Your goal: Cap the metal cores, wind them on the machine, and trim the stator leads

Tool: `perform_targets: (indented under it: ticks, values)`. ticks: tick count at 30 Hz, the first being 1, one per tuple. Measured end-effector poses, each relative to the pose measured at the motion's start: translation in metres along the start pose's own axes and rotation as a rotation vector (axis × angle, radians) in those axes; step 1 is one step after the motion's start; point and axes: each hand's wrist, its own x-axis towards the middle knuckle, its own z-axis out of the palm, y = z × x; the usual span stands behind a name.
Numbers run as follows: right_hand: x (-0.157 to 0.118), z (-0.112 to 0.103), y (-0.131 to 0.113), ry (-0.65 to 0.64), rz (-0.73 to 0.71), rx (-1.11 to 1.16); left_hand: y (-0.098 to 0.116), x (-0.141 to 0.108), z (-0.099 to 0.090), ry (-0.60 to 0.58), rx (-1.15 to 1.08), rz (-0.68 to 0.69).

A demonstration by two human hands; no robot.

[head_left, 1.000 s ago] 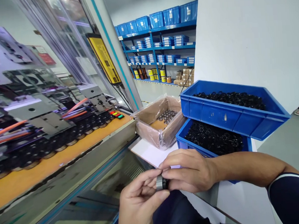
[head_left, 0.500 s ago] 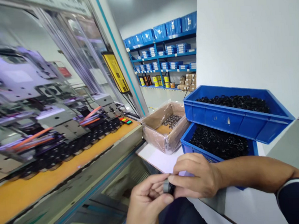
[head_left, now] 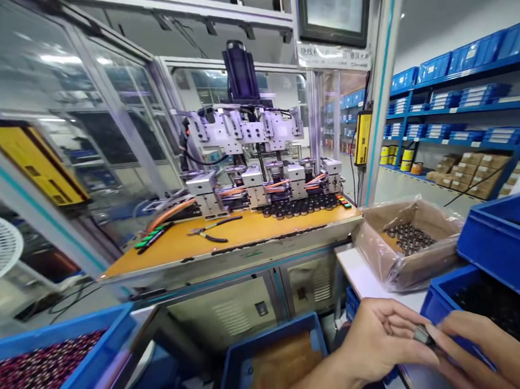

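Further right in view, left hand, part

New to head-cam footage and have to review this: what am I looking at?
No robot here: one person works bare-handed. A camera on their head looks forward and down, so you see roughly what they face.

The left hand and right hand hold a small grey part at their fingertips. The fingers partly cover it, so its full shape can't be told.

Ahead is a framed machine. On its orange worktop lie pliers and, further right, rows of dark round parts. To the right of the machine sits a plastic-lined cardboard box of small parts, next to blue bins.
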Motion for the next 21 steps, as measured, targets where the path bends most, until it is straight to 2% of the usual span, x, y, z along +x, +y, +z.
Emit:
perform_targets:
  ticks: [4,7,10,15,16,18,20,21]
  values:
    - [-0.006,-0.002,0.005,-0.018,-0.072,-0.18,-0.019,0.005,0.017,0.101,-0.159,0.139]
    - [-0.003,-0.004,0.007,-0.023,-0.062,-0.159,-0.028,0.008,0.021,0.109,-0.196,0.292]
    - [0.015,-0.009,-0.002,0.036,0.038,-0.068,-0.023,0.003,0.01,0.053,-0.036,0.421]
    - [0.051,-0.019,-0.031,0.009,0.084,0.13,0.001,-0.014,-0.011,-0.088,0.421,0.719]
    - [0.055,-0.018,-0.034,0.009,0.087,0.15,0.005,-0.016,-0.012,-0.084,0.479,0.749]
    - [0.057,-0.016,-0.035,0.002,0.06,0.143,0.008,-0.019,-0.01,-0.001,0.52,0.765]
    - [0.058,-0.017,-0.025,-0.02,-0.088,0.072,0.007,-0.022,-0.004,0.107,0.508,0.739]
    - [0.059,-0.02,-0.014,-0.071,-0.175,0.025,0.006,-0.024,0.0,0.14,0.496,0.712]
